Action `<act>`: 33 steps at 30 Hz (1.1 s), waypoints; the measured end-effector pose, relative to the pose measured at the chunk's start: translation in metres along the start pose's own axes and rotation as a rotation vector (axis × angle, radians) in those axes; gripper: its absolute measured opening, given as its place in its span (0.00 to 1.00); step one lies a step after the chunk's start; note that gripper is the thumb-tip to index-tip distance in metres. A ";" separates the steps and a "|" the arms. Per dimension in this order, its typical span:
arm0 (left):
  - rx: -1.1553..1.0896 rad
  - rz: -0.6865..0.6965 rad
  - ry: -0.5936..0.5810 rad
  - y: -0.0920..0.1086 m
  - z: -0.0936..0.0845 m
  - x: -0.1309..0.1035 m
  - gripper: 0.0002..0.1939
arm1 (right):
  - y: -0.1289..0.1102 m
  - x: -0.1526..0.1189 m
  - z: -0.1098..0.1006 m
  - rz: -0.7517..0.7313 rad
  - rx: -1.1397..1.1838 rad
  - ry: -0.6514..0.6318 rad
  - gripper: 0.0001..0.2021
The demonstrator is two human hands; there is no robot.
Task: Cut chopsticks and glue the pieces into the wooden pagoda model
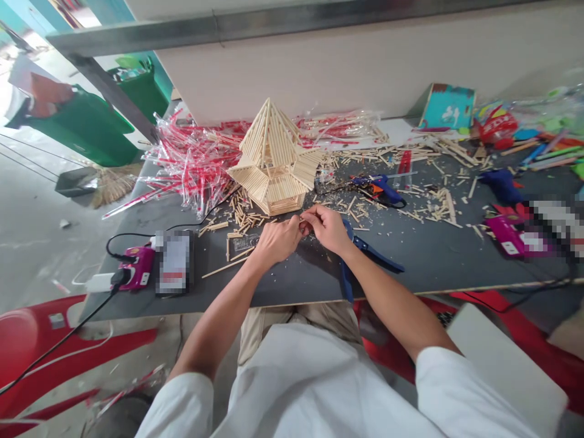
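Note:
My left hand and my right hand meet fingertip to fingertip over the dark table, just in front of a wooden stick model with a pointed roof. Both hands have closed fingers, pinched together at one spot; what lies between them is too small to make out. Beside my right wrist lies a blue-handled tool, partly hidden by the forearm. Short cut sticks are scattered left of the hands, and a long thin stick lies near my left wrist.
Red-and-clear plastic wrappers heap at the back left. A blue glue gun rests among stick scraps on the right. Purple power strips with cables sit at the left and right, with a phone at the left. Green bins stand beyond.

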State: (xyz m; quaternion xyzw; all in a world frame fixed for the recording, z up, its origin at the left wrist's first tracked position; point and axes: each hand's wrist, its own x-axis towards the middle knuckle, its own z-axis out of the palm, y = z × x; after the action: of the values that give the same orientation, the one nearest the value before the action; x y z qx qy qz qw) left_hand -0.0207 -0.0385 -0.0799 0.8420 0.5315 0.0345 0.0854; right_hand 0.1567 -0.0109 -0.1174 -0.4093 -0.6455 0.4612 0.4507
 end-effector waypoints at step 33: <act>-0.189 0.077 0.308 -0.015 0.022 -0.009 0.14 | -0.015 -0.011 -0.013 -0.025 -0.013 0.075 0.17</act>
State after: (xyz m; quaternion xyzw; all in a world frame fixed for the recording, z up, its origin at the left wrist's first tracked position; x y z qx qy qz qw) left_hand -0.0347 -0.0423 -0.1043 0.8348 0.4999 0.2160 0.0806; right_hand 0.1700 -0.0221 -0.1028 -0.4209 -0.6363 0.4357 0.4776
